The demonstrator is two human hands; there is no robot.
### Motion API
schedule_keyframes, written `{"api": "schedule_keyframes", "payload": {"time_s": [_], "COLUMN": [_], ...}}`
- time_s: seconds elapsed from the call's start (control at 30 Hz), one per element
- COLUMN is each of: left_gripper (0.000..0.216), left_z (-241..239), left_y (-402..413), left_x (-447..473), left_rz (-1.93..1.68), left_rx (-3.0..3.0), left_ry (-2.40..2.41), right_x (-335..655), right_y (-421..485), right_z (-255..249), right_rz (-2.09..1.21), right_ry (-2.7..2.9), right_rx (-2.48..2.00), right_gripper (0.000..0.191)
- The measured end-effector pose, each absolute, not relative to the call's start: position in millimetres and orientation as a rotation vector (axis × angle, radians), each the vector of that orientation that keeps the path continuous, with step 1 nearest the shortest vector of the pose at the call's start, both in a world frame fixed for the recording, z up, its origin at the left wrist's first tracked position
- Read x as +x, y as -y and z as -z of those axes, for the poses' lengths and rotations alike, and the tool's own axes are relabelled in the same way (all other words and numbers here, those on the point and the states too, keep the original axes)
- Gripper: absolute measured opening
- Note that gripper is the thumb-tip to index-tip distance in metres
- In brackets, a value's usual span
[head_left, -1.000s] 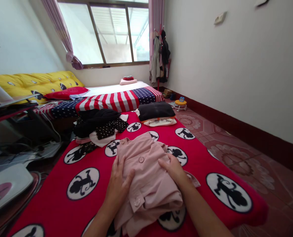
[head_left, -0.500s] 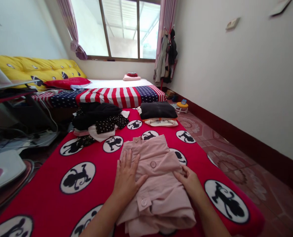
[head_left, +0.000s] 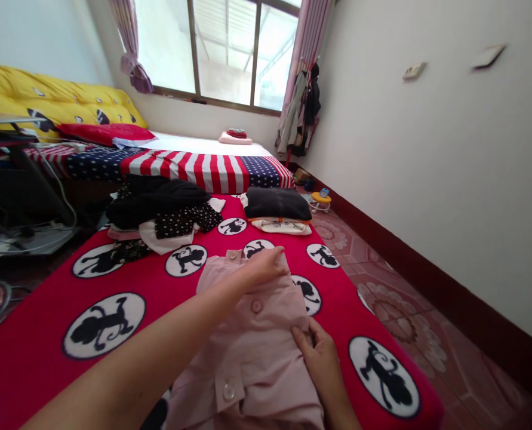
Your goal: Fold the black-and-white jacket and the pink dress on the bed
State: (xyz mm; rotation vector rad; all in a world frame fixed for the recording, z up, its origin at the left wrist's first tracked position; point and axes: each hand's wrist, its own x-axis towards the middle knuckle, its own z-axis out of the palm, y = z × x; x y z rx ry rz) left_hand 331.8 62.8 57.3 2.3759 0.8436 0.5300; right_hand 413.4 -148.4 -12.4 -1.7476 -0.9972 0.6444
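A pink buttoned shirt [head_left: 248, 340] lies folded on the red blanket with monkey pictures [head_left: 126, 382]. My left hand [head_left: 268, 266] reaches across its upper part and pinches the cloth near the far right corner, the fingers partly turned from view. At the right edge my right hand [head_left: 317, 352] grips the cloth, thumb on top and the other fingers partly hidden at the side. Round buttons show down the front, and tabs with buttons sit at the far and near ends.
Beyond the shirt, a loose heap of black and white clothes [head_left: 162, 209] lies left and a folded clothes stack [head_left: 277, 206] right. Behind them stands a bed with a striped, starred cover [head_left: 189, 170]. A small yellow-topped stool [head_left: 321, 198] is on the tiled floor by the wall.
My left hand has gone from lying flat on the shirt's left side to its far right corner. My right hand stays at the right edge. The camera view has shifted right.
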Motion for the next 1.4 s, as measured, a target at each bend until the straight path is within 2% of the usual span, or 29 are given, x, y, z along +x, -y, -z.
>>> {"api": "schedule_keyframes", "payload": {"time_s": [0.1,0.17,0.3,0.37,0.47,0.53,0.63,0.7,0.8,0.9,0.97,1.07,1.13,1.2,1.3,1.4], "left_gripper": [0.03,0.022,0.03,0.036,0.031,0.03,0.033,0.031,0.026,0.031,0.033,0.036,0.04,0.045,0.051,0.051], "left_z": [-46.3,-42.9,-49.3,-54.7,-52.1,-39.0,-9.6,6.4,14.2,8.0,3.0,-0.2,0.0,0.7,0.9,1.1], "left_y": [-67.6,-66.1,-61.7,-62.4,-65.5,-64.6,-52.7,-38.8,-17.0,-0.3,7.5,15.0,17.3,17.1,12.2,4.0], "left_x": [346.3,352.0,339.8,312.7,247.6,199.8,148.1,134.6,137.7,147.2,150.2,149.8,148.4,147.4,146.3,143.3], "left_rz": [-0.587,-0.627,-0.703,-0.889,-1.257,-1.377,-1.219,-1.028,-0.866,-0.77,-0.728,-0.721,-0.719,-0.694,-0.684,-0.831], "left_rx": [2.363,2.351,2.361,2.326,2.112,1.844,1.427,1.294,1.216,0.988,0.851,0.794,0.789,0.784,0.796,0.848], "left_ry": [-0.827,-0.825,-0.786,-0.789,-0.969,-1.205,-1.299,-1.211,-1.036,-0.795,-0.619,-0.398,-0.301,-0.258,-0.278,-0.409], "right_x": [413.2,413.7,419.7,423.9,427.7,426.0,412.3,394.4,357.8,317.6,292.3,263.6,256.7,262.6,291.8,329.9], "right_y": [147.3,146.5,146.1,146.9,149.5,151.7,152.4,148.9,137.5,121.9,111.3,98.0,92.4,89.2,85.3,79.2], "right_z": [11.8,11.9,17.5,22.6,25.3,18.7,-4.6,-22.7,-42.4,-50.6,-51.9,-49.7,-46.3,-43.5,-47.1,-64.7], "right_rz": [-0.631,-0.618,-0.626,-0.67,-0.684,-0.488,0.058,0.193,-0.089,-0.343,-0.366,-0.267,-0.19,-0.155,-0.247,-0.348], "right_ry": [1.01,1.023,1.034,0.991,0.872,0.892,1.11,1.294,1.515,1.577,1.598,1.599,1.572,1.569,1.551,1.332], "right_rx": [-1.776,-1.793,-1.834,-1.807,-1.749,-1.828,-1.897,-1.801,-1.754,-1.924,-2.043,-2.175,-2.215,-2.172,-1.946,-1.85], "right_gripper": [0.036,0.034,0.034,0.037,0.048,0.055,0.05,0.04,0.037,0.06,0.072,0.081,0.076,0.063,0.049,0.042]}}
